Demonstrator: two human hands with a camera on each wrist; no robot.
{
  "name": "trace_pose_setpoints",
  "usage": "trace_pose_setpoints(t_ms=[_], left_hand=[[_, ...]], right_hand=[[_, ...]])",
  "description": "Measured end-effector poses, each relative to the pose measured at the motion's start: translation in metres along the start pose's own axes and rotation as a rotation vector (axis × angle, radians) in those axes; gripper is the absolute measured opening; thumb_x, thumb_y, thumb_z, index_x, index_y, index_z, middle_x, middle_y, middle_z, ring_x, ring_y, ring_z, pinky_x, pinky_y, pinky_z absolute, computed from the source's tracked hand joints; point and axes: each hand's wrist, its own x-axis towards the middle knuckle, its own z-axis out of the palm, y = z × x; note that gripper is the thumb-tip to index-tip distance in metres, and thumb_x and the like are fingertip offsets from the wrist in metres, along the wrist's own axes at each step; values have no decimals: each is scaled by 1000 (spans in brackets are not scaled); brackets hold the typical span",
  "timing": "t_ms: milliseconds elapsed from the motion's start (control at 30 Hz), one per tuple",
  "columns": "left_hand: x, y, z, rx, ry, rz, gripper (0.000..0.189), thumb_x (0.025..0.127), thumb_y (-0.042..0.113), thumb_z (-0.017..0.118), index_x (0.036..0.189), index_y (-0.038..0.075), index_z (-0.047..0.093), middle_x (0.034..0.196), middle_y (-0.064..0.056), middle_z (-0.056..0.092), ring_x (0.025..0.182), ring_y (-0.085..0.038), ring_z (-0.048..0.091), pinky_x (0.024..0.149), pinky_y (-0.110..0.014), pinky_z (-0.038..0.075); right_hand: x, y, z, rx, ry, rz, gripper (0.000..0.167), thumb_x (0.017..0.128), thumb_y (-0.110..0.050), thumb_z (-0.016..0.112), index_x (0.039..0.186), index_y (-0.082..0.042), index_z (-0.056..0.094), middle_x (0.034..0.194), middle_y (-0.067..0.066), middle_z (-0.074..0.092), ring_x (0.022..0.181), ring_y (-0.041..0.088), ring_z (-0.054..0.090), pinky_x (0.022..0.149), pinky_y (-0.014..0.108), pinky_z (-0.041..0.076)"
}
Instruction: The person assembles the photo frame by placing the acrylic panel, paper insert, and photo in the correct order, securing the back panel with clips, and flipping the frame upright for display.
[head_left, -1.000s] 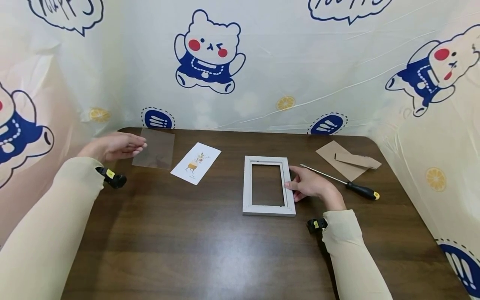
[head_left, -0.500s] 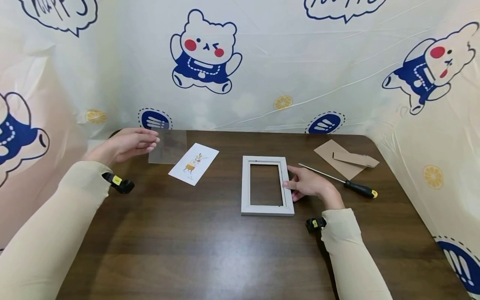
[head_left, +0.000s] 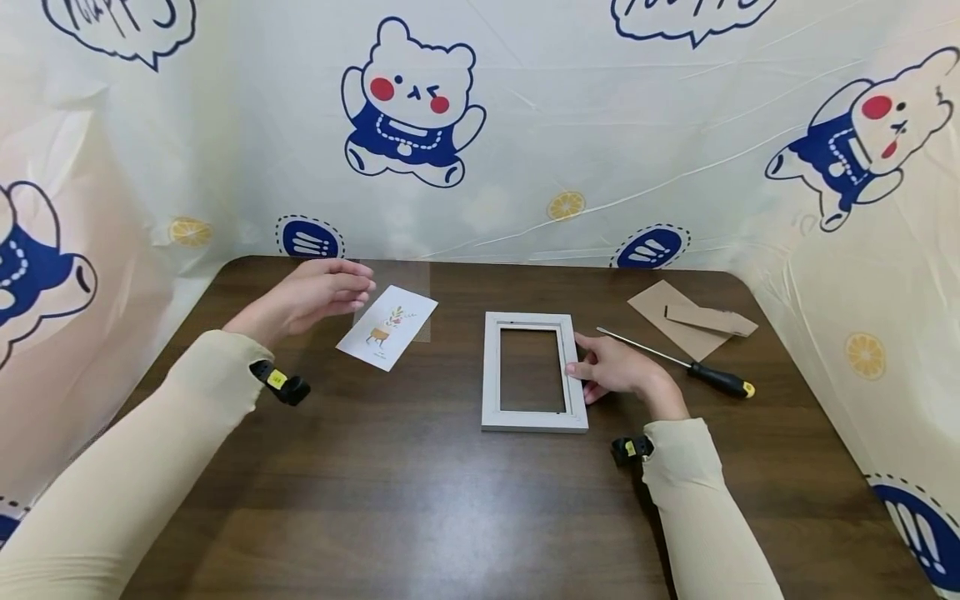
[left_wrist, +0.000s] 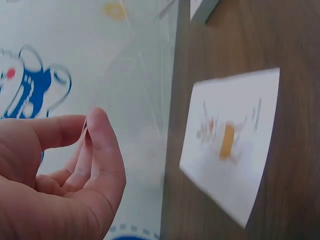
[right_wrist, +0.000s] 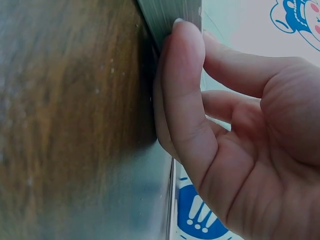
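While the white frame (head_left: 492,375) is gripped at its right bar by the right hand (head_left: 615,367) in the head view, a transparent sheet (head_left: 405,275) is held by the left hand (head_left: 318,292), well to the left of the frame. The sheet is seen partly across the white card (head_left: 386,327); whether the two touch cannot be told. The card, printed with an orange pot and sprigs, is set askew on the brown table (head_left: 375,500) between the left hand and the frame. To the right of the right hand, a screwdriver (head_left: 720,379) with a black handle and yellow end is laid obliquely, its tip pointed towards that hand. Beyond it, a brown board (head_left: 667,312) is partly covered by a brown strip (head_left: 708,319). The table is backed by a pale curtain (head_left: 525,83) printed with bears.

In the left wrist view, the sheet's thin edge is pinched between thumb and forefinger; most of the sheet can hardly be made out. The card is shown blurred on the table at the right, and a corner of the frame is cut off at the top.

In the right wrist view, the frame's side is clasped, with fingers pressed along its outer edge and the thumb opposed. Whether that edge is lifted cannot be told.
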Motion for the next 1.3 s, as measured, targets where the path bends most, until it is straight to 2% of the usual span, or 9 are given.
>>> trace_pose_setpoints(t_ms=[233,367,633,933,1100,1300], left_hand=[[-3,8,38,-11,-30,7,43,109,17,63,146,0,51,118,-4,69,98,-12,68,91,-23,58],[-4,10,59,-8,-67,18,43,109,18,62,146,-1,52,123,-10,67,100,-15,68,96,-29,58],[3,4,102,-120,-158,64,40,107,7,61,143,-9,51,110,-8,73,90,-15,70,85,-26,60],[6,6,149,-181,-212,34,39,104,4,64,139,-8,54,111,-15,70,85,-12,68,80,-25,60],[11,3,166,-197,-214,14,42,103,4,66,140,-10,52,103,-11,70,82,-11,68,77,-24,60],[15,-3,175,-215,-204,-13,42,102,2,66,139,-11,51,101,-10,70,80,-11,67,75,-23,59]], right_hand=[[1,2,-1,-1,-4,-15,75,108,-11,63,167,2,20,92,17,58,68,19,68,69,37,63],[1,1,0,0,-3,-26,74,108,-11,63,167,2,20,91,17,58,67,19,69,68,37,64],[2,1,0,-15,3,-16,73,108,-12,62,168,1,21,90,16,60,67,19,69,69,38,64],[1,2,0,-3,3,-24,73,108,-11,62,167,2,20,90,16,60,67,19,68,68,38,64],[1,2,1,10,5,-27,73,109,-10,61,167,3,19,89,16,60,67,19,68,68,38,64],[1,1,1,9,12,-16,73,108,-11,62,168,0,21,91,17,59,66,19,68,68,37,63]])
